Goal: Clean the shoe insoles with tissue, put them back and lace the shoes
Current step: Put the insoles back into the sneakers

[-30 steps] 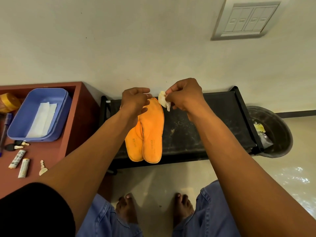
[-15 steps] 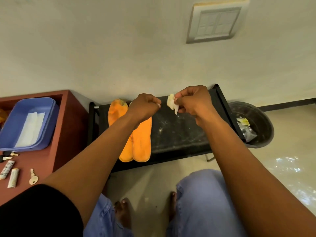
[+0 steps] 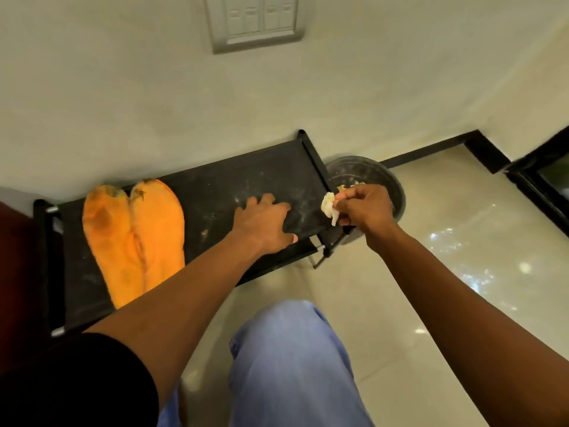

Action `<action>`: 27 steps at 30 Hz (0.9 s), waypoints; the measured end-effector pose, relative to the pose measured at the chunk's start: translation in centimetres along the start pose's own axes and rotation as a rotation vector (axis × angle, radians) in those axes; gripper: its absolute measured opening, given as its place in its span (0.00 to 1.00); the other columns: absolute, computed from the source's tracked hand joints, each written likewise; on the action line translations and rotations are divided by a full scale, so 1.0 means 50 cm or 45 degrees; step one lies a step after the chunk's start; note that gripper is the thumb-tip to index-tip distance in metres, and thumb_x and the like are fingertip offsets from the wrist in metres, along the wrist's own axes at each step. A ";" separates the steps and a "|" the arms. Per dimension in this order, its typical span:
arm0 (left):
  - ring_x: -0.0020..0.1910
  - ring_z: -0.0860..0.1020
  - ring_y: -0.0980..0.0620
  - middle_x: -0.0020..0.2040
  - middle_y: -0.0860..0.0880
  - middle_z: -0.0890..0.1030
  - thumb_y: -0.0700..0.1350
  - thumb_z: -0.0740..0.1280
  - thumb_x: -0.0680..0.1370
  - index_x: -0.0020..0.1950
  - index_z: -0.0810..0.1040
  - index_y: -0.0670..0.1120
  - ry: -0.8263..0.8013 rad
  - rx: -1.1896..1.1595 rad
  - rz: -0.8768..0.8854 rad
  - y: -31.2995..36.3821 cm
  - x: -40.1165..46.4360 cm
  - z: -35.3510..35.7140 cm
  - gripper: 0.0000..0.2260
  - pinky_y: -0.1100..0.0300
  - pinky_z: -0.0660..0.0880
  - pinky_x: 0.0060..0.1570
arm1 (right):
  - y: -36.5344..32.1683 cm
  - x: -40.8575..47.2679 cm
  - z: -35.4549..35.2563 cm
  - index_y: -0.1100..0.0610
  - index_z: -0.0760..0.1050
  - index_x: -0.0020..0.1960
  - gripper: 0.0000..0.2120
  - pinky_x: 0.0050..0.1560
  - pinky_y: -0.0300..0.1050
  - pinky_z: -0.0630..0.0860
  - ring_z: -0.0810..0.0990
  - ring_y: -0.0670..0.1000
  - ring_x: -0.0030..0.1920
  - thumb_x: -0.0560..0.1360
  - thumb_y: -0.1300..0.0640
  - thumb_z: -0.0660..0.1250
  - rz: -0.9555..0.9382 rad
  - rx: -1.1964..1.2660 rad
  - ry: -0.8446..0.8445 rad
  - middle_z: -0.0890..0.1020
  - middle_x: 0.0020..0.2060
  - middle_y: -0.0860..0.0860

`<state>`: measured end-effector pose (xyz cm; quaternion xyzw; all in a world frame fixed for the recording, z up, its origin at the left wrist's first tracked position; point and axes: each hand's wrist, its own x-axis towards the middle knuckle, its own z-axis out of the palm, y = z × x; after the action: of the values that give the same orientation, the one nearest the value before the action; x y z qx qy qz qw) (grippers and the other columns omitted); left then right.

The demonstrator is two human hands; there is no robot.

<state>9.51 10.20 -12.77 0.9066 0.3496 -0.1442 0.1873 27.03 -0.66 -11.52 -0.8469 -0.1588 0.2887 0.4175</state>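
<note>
The left hand (image 3: 264, 221) lies flat on the black table (image 3: 215, 192), palm down with fingers spread and straight, grasping nothing. The right hand (image 3: 365, 208) hovers at the table's right end, its fingertips pinching a crumpled wad of tissue (image 3: 329, 206) that hangs over the table's edge. Two orange insoles (image 3: 135, 238) rest side by side, touching, on the left part of the table, well apart from both hands, with dark marks at their far ends. A dark bin (image 3: 388, 183) stands on the floor just right of the table, partly hidden by the right hand; it seems to hold scraps.
</note>
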 end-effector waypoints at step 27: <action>0.71 0.70 0.41 0.72 0.47 0.71 0.64 0.70 0.75 0.73 0.72 0.56 0.097 -0.138 0.011 -0.030 -0.001 -0.023 0.29 0.41 0.73 0.67 | -0.048 0.023 -0.012 0.47 0.82 0.45 0.08 0.51 0.48 0.84 0.85 0.45 0.45 0.77 0.60 0.70 -0.347 -0.117 0.133 0.85 0.42 0.44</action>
<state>8.58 11.71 -12.06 0.9015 0.3598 -0.0897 0.2233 28.25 1.00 -9.70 -0.8496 -0.2633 0.1773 0.4212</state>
